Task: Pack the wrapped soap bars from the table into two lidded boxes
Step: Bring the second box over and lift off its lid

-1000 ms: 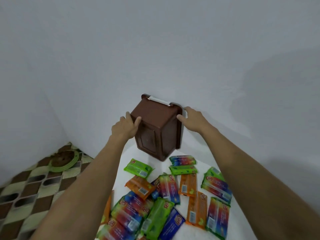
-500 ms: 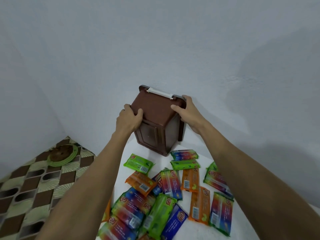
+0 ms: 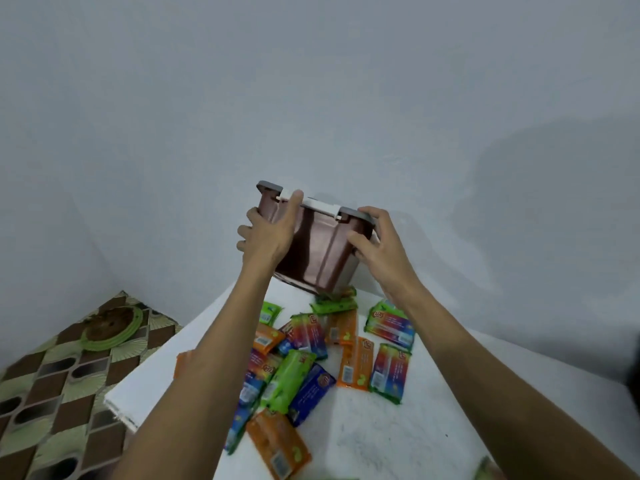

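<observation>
Hands: your left hand (image 3: 266, 237) and right hand (image 3: 377, 244) clasped opposite sides of the brown box (image 3: 318, 247), tilted at the worktop's (image 3: 381, 427) far end, lid uppermost; soap bars (image 3: 311, 358) lay nearer you, between your forearms.

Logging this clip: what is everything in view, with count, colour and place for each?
brown box: one, brown with grey lid and white handle, held tilted at the table's far end
wrapped soap bars: well over a dozen, overlapping, so no exact count; green, orange, blue and rainbow; scattered on the table
table: one, white, under the arms
round dish: one, green rim, brown inside, on the floor at left
floor: brown, cream and green patterned tiles, lower left
wall: pale grey, behind everything
left hand: grips the box's left side
right hand: grips the box's right side
</observation>
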Available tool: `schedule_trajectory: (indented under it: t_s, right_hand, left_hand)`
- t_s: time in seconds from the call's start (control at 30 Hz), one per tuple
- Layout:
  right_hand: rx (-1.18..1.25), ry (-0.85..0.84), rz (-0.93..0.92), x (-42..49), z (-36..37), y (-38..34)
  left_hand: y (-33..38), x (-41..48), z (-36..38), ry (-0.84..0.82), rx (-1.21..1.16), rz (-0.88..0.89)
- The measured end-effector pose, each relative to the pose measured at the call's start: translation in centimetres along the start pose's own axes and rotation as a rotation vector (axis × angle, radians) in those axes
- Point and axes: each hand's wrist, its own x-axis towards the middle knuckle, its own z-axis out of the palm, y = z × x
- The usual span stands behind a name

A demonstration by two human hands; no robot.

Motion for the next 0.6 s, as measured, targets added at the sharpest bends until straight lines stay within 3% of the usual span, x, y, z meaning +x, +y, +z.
schedule_trajectory:
  t_s: [0.33,0.6]
  right_hand:
    - [-0.122,0.104,-0.145,-15.1,-8.5,-2.0]
    - [-0.189,0.061,-0.188,-25.4,-15.4,-2.4]
  left_hand:
    - [0.4,-15.8,5.4,0.032,0.044,0.053]
    - [-0.2,-26.4,8.4,-0.090,-0.078,-0.036]
